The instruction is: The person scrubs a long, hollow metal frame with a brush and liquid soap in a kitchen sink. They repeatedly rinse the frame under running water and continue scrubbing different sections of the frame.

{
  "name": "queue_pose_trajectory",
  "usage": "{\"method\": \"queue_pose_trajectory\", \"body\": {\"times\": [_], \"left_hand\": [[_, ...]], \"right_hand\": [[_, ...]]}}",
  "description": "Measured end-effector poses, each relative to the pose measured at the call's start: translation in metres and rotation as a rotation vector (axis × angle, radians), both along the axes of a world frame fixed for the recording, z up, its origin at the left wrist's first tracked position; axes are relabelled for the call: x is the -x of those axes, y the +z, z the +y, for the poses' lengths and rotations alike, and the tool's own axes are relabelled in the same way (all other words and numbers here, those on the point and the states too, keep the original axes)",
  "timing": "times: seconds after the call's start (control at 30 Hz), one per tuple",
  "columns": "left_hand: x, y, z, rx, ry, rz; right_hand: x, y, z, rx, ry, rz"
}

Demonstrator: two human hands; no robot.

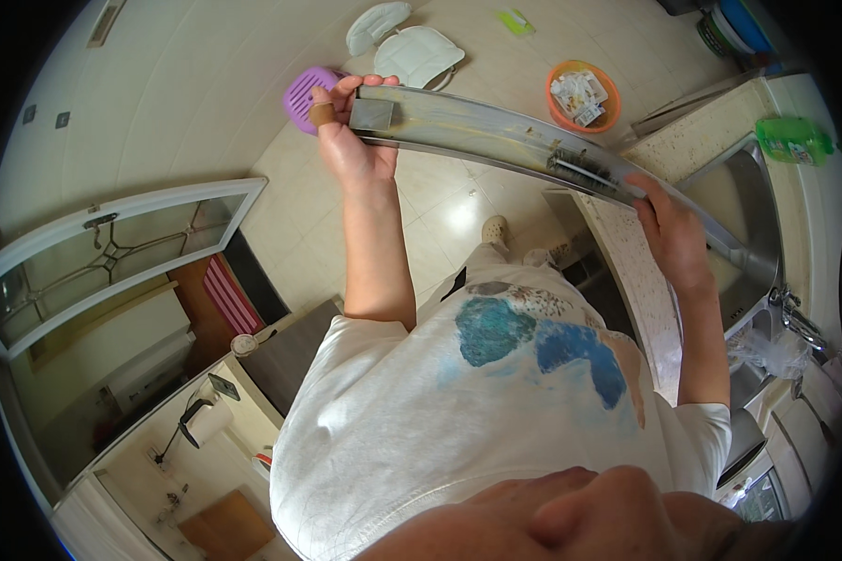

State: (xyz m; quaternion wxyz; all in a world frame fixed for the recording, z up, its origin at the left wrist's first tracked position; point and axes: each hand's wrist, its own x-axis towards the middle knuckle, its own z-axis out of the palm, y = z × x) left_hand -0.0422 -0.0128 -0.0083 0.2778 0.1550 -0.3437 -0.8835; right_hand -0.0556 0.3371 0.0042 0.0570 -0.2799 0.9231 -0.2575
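A long metal channel, streaked with yellowish residue, slants across the upper middle; its far right end lies over the sink. My left hand, palm up with a brown bandage on the thumb, grips its left end beside a square metal plate. Inside the channel, towards its right part, lies a dark-bristled brush. My right hand is closed at the brush's right end, its fingers over the channel's edge; the handle is hidden by the fingers.
At right, a steel sink holds cloudy water, with a faucet and a green bottle near it. An orange bin with refuse, a white padded chair and a purple plastic stool stand beyond the channel.
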Motion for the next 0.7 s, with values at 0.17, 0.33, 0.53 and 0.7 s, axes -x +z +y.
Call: {"method": "queue_pose_trajectory", "body": {"times": [0.17, 0.33, 0.53, 0.7], "left_hand": [[-0.006, 0.002, 0.000, -0.020, -0.017, -0.031], [-0.010, 0.001, 0.000, 0.007, -0.022, 0.047], [-0.012, -0.018, -0.008, 0.057, -0.075, 0.252], [-0.010, -0.029, -0.014, 0.040, -0.173, 0.393]], "right_hand": [[0.006, -0.004, -0.016, -0.065, 0.103, 0.216], [0.015, -0.022, -0.033, -0.153, 0.156, 0.170], [0.023, -0.016, -0.077, -0.210, 0.320, -0.046], [0.014, -0.030, 0.030, -0.502, 0.202, -0.134]]}}
